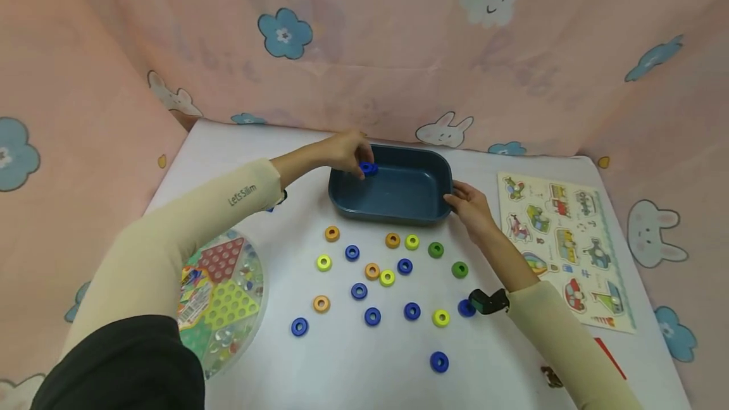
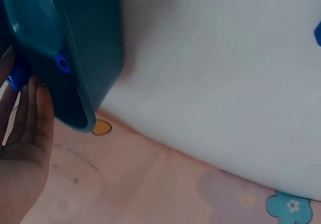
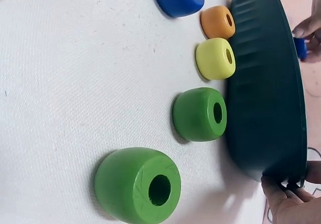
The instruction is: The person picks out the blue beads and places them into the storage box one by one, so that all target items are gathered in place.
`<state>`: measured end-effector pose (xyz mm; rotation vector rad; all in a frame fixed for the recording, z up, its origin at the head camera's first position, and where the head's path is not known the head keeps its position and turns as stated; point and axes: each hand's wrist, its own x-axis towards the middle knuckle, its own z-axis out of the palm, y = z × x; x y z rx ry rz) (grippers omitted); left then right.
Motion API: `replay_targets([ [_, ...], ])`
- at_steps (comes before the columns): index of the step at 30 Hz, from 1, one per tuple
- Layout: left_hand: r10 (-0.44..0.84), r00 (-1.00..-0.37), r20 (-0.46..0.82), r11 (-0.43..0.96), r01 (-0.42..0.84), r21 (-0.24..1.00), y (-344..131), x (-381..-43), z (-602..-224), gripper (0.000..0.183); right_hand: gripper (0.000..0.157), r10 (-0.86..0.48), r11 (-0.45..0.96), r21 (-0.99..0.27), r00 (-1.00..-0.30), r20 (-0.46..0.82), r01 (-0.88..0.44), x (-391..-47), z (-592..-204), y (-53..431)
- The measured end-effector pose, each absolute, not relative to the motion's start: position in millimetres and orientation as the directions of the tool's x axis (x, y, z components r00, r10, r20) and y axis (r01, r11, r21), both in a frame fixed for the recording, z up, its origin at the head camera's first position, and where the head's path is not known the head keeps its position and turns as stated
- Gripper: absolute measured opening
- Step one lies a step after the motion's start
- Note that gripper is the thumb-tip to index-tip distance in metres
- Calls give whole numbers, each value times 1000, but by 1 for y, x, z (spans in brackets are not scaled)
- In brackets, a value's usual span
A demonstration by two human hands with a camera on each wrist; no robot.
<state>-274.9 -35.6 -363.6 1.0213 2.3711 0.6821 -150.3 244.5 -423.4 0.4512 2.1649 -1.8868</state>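
Observation:
My left hand (image 1: 347, 152) reaches over the left end of a dark teal tray (image 1: 398, 215) and pinches a blue bead (image 2: 19, 74) between thumb and fingers. A second blue ring shape (image 2: 62, 62) shows inside the tray in the left wrist view; whether it is a bead or a reflection I cannot tell. At the tray's right end, my right hand (image 1: 473, 211) grips the rim, with the thumb and fingers on either side of the wall in the right wrist view. In front of the tray lie green beads (image 3: 199, 114), a yellow bead (image 3: 215, 58) and an orange bead (image 3: 218, 22).
More blue beads (image 1: 373, 316), orange beads (image 1: 321, 304) and yellow beads (image 1: 441, 317) are scattered over the white table (image 1: 342, 372). A round Chinese checkers set (image 1: 228, 302) lies at left, partly under my sleeve. On the right is a picture puzzle board (image 1: 569, 239).

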Motion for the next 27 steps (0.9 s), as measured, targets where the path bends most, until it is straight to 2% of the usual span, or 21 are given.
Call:
replay_targets([
  [5,776,-588,-228,598,572,561,-20,-279,-372,37,49,73,130,-917,-926,-370,376,-150,-422,245],
  [10,768,-586,-258,608,541,581,-18,-281,-371,46,50,62,115,-919,-926,-372,377,-150,-420,246],
  [16,781,-590,-207,574,545,611,-31,-276,-364,35,50,56,120,-924,-931,-360,364,-151,-420,244],
  [20,803,-577,-152,519,550,655,-50,-258,-359,30,50,55,141,-920,-931,-361,365,-151,-420,243],
  [27,829,-546,-120,442,509,738,-79,-205,-348,27,50,57,122,-923,-931,-361,365,-149,-422,244],
])
